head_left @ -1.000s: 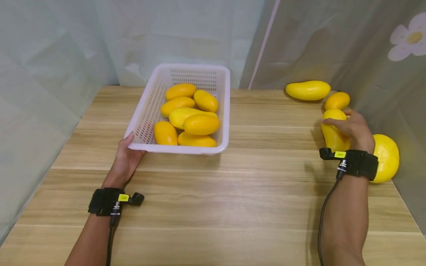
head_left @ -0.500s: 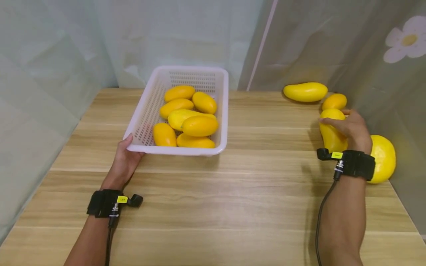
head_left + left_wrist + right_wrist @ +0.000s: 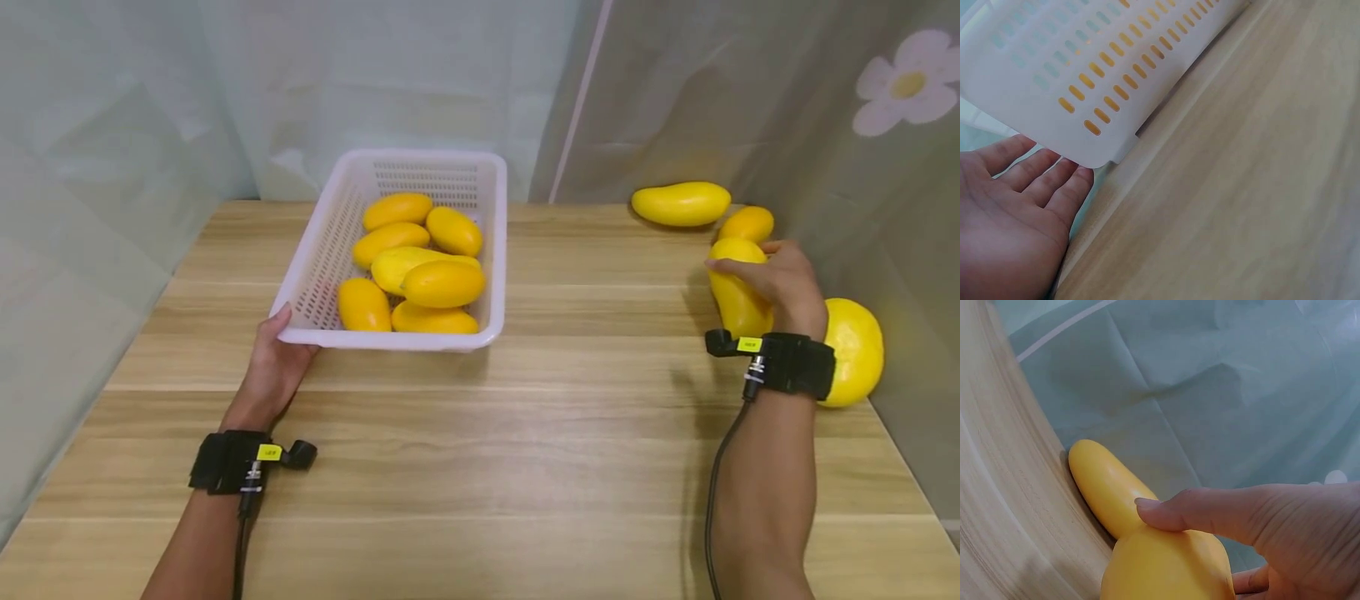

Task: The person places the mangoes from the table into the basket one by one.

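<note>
In the head view my left hand point(image 3: 272, 367) holds the near left corner of a white slotted plastic basket point(image 3: 390, 338), thumb over the rim. The left wrist view shows my fingers point(image 3: 1063, 181) against the basket's lower corner. Several yellow-orange mangoes point(image 3: 444, 284) lie inside it. At the right, my right hand point(image 3: 791, 283) grips a yellow mango point(image 3: 731, 287) between thumb and fingers; its thumb point(image 3: 1169, 512) lies across the fruit in the right wrist view, where the other fingers are mostly hidden.
A small orange mango point(image 3: 747, 223) lies just behind the held one, and a long yellow mango point(image 3: 681, 205) lies by the back curtain. Beside my right wrist sits a large round yellow fruit point(image 3: 853, 354). Curtains point(image 3: 420, 75) border the wooden table point(image 3: 525, 467).
The whole head view has drifted slightly. My right hand and its mango have shifted a little up, covering more of the small mango behind. My left hand keeps its hold on the basket.
</note>
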Demonstrator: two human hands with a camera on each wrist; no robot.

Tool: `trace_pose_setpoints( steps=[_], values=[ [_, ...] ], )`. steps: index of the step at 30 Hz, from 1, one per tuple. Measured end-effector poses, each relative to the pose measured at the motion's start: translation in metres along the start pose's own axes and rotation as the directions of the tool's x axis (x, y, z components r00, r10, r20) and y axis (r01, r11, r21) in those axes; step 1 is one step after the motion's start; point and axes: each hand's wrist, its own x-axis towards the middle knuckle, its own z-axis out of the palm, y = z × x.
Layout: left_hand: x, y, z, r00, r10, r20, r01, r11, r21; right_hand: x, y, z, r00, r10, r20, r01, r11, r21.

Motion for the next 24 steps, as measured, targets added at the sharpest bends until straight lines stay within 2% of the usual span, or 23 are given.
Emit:
trace_pose_setpoints(
  steps=[8, 24],
  values=[
    [-0.0008, 0.0009, -0.0002, 1.0, -0.007, -0.003, 0.007, 1.0, -0.001, -0.0022, -0.005, 0.001, 1.0, -0.021, -0.015, 0.021, 1.0, 0.009],
    [0.0006, 0.0013, 0.0008, 1.0, -0.012, -0.003, 0.012, 1.0, -0.001, -0.0011, -0.0104, 0.0007, 0.999, -0.01, -0.036, 0.011, 1.0, 0.027]
  ],
)
